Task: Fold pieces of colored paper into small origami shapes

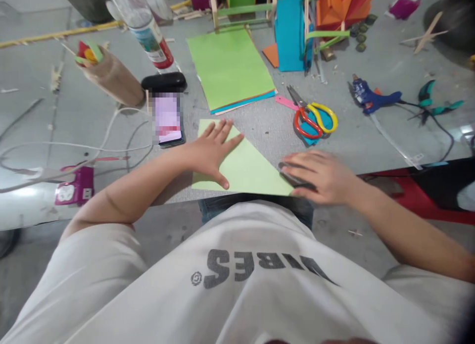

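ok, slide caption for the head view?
Left hand spread on pointed light-green paper; right hand over a dark object at the paper's tip; red-and-yellow-handled metal scissors beyond.

Beyond the slanting edge of the pale green sheet [256,171], a bare strip of table [272,138] leaves a hand room to pass, bounded on the sheet's far right by the scissors [302,105]. The paper stack [230,67] stands just beyond the sheet, the phone [169,117] blocks its left, and the right hand [322,178] fills its right tip.

Plastic bottle [151,37], blue glue gun [374,95], phone [168,119]
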`<state>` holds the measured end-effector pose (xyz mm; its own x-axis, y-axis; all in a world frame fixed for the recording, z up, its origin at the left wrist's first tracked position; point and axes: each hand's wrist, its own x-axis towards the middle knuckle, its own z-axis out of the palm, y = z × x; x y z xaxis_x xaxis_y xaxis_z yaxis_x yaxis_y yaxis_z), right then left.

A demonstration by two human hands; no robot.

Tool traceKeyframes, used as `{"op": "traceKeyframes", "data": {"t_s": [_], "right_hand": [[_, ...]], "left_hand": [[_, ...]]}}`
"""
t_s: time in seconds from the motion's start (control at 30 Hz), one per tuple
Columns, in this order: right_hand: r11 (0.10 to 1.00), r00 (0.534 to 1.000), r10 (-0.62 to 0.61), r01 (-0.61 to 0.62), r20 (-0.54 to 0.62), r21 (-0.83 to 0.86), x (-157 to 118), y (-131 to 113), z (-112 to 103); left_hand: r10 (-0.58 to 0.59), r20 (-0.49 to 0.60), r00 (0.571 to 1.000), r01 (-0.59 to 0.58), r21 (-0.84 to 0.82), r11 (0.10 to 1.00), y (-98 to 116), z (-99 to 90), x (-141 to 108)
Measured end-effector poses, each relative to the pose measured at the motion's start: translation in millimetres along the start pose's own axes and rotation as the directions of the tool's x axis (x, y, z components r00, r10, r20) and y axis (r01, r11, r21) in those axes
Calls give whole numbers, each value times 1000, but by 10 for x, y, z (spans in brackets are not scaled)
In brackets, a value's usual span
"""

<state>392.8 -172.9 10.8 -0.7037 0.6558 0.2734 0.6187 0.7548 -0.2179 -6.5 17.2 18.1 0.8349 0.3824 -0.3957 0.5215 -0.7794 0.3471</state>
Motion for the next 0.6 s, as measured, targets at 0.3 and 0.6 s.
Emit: {"op": "traceKeyframes", "data": {"t_s": [0.3,0.6], "right_hand": [[985,992,-124,125,16,-115,-63,-257,471],[976,920,-204,167,-335,-137,35,-302,478]], "left_hand": [[-104,-292,951,94,-48,994,28,40,94],[-320,-428,845,65,-512,857,640,-39,-334]]}}
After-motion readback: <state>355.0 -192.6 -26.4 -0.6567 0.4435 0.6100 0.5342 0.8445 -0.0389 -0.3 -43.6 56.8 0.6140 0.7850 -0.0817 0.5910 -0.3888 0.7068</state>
